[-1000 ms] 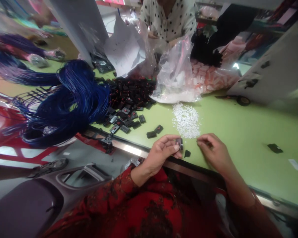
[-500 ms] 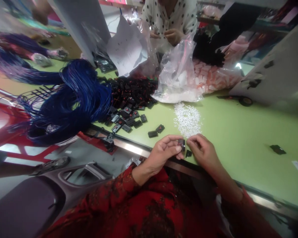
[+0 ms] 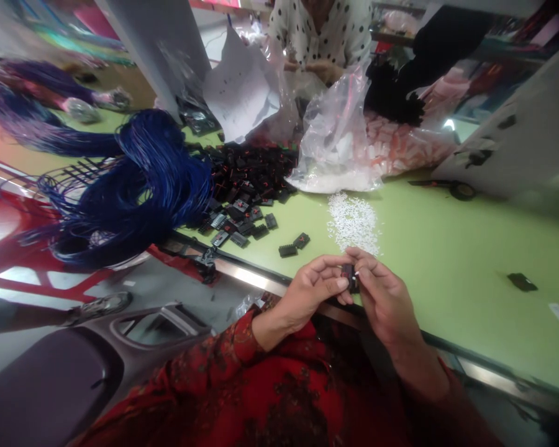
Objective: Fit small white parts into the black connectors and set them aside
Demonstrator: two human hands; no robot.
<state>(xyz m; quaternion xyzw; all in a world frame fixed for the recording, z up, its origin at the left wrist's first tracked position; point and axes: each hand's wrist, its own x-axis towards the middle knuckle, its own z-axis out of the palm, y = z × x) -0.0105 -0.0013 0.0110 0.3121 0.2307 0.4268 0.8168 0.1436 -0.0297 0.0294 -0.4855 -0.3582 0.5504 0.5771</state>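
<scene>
My left hand (image 3: 317,287) is closed around a small black plastic connector (image 3: 349,276) with a red mark, above the table's front edge. My right hand (image 3: 386,298) is pinched against the right side of that connector. At its fingertips shows a tiny white plastic piece (image 3: 356,272), partly covered by the fingers. Just beyond the hands, many similar white pieces (image 3: 353,220) lie spread on the green table (image 3: 447,248). Two black connectors (image 3: 287,250) lie to the left of them, apart from a large heap of black connectors (image 3: 251,174).
Bundles of blue wires (image 3: 144,174) cover the table's left. Behind the white pieces stand a clear plastic bag (image 3: 335,143) and a bag of pinkish parts (image 3: 400,146). A roll of black tape (image 3: 462,190) lies right. Across the table sits a person in a dotted shirt (image 3: 284,28).
My right hand has moved left and up to the connector, its fingertips now touching it. My left hand has shifted slightly right with the connector.
</scene>
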